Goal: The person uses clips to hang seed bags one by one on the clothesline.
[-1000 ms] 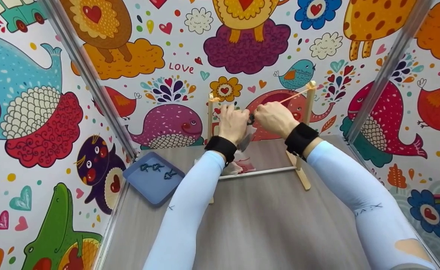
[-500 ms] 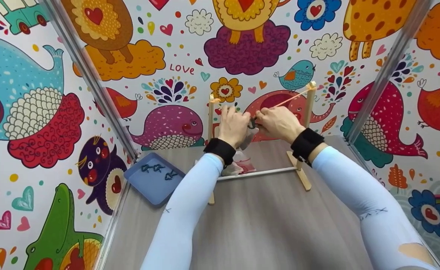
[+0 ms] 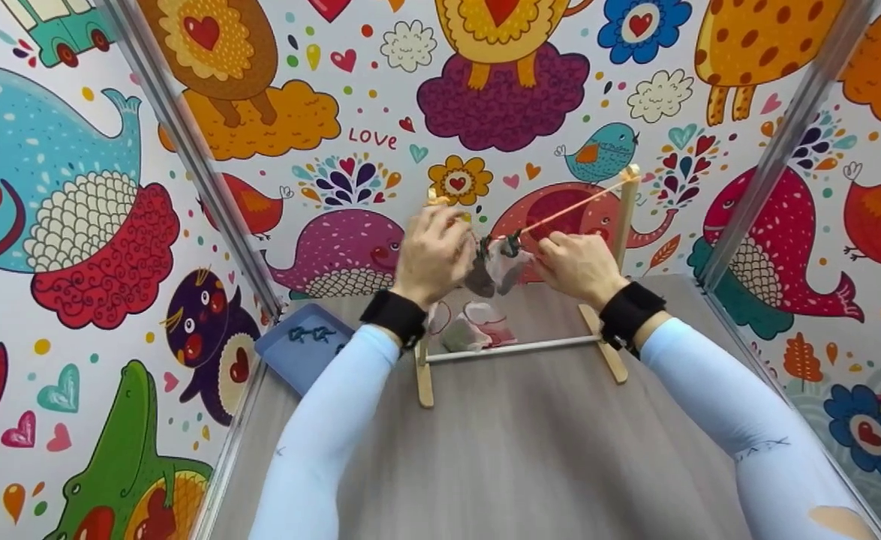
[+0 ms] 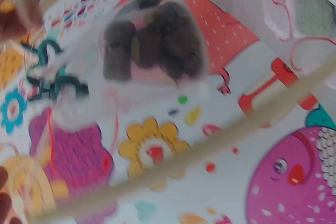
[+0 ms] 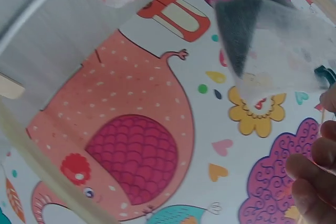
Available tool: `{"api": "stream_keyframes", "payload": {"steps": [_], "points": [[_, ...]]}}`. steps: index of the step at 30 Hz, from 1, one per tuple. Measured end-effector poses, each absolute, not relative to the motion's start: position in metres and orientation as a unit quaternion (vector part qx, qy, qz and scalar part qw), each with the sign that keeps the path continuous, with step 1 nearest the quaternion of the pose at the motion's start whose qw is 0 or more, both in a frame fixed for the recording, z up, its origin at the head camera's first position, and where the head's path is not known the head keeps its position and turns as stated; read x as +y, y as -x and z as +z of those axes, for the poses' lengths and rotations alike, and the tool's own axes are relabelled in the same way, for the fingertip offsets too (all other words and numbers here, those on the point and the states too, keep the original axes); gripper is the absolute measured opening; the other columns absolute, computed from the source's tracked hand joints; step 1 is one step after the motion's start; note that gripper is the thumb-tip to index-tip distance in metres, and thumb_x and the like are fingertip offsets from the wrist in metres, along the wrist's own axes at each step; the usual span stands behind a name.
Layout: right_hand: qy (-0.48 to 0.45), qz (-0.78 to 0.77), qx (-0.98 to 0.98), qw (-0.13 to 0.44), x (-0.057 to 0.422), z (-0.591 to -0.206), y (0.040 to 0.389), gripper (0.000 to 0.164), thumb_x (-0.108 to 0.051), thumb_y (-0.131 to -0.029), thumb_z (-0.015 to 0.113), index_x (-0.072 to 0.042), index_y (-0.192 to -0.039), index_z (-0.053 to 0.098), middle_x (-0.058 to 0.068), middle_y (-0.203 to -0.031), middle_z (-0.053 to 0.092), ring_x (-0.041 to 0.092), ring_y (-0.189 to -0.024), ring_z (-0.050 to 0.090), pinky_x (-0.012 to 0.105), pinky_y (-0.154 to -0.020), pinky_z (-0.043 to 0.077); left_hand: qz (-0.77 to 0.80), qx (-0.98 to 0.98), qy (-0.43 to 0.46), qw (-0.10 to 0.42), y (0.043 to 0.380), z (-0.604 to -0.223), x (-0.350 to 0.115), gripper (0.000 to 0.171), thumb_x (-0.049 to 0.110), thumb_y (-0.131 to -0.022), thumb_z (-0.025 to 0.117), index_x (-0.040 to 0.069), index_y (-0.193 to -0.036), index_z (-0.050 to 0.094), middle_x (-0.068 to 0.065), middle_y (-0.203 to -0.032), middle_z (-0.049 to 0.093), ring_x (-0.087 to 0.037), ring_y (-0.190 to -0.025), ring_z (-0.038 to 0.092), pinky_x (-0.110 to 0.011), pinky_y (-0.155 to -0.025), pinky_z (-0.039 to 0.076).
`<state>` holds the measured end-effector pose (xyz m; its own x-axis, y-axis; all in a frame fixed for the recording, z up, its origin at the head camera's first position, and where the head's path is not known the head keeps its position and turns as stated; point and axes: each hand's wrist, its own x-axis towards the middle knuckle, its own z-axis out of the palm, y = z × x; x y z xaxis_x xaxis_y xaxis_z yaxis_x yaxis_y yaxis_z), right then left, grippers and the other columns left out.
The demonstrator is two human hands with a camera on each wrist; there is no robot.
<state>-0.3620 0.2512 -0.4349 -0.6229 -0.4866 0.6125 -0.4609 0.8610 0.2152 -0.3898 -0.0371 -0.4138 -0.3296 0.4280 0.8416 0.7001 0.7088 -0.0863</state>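
In the head view, two small translucent drawstring bags hang side by side from a string [image 3: 572,212], each by a dark green clip [image 3: 512,245]. Dark lumps show through one bag [image 4: 152,45] in the left wrist view; dark contents also show in a mesh bag [image 5: 262,40] in the right wrist view. My left hand [image 3: 431,255] is raised beside the left bag, fingers loosely bent. Just right of the other bag is my right hand [image 3: 581,266], its fingers relaxed with nothing seen between them. Fingertips [image 5: 307,182] of the right hand show at the right wrist view's edge.
The string runs between two wooden posts [image 3: 626,214], joined low down by a white rod [image 3: 515,349]. More small bags [image 3: 470,334] with red cords lie on the table behind the rod. A blue tray [image 3: 290,360] with several green clips stands at left, partly behind the left forearm.
Both hands were together at a green clip on the string; now they have moved apart, left hand leftward, right hand rightward and down. The clip and bag stay hanging between them.
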Motion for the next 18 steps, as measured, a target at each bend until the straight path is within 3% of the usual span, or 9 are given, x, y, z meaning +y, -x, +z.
{"api": "stream_keyframes", "payload": {"steps": [9,18], "points": [[-0.230,0.032,-0.923,0.308,0.268,-0.462,0.360,0.019,-0.019,-0.096,0.083,-0.004,-0.098,0.072,0.016,-0.084,0.073,0.038,-0.076,0.075,0.052,-0.063,0.065,-0.207,-0.842,0.236,0.439,0.406,-0.442,-0.135,0.018,0.016,-0.100,0.074,0.004,-0.112,0.081,-0.019,-0.125,0.080,-0.039,-0.117,0.070,-0.052,-0.105,0.059],[-0.179,0.078,-0.951,0.239,0.270,-0.500,0.359,0.037,-0.018,-0.095,0.085,0.002,-0.125,0.075,0.022,-0.104,0.078,0.045,-0.093,0.078,0.060,-0.078,0.068,-0.179,-0.917,0.102,0.340,0.404,-0.524,-0.224,0.022,0.011,-0.100,0.073,-0.002,-0.117,0.077,-0.026,-0.117,0.078,-0.048,-0.111,0.069,-0.060,-0.101,0.058]]}}
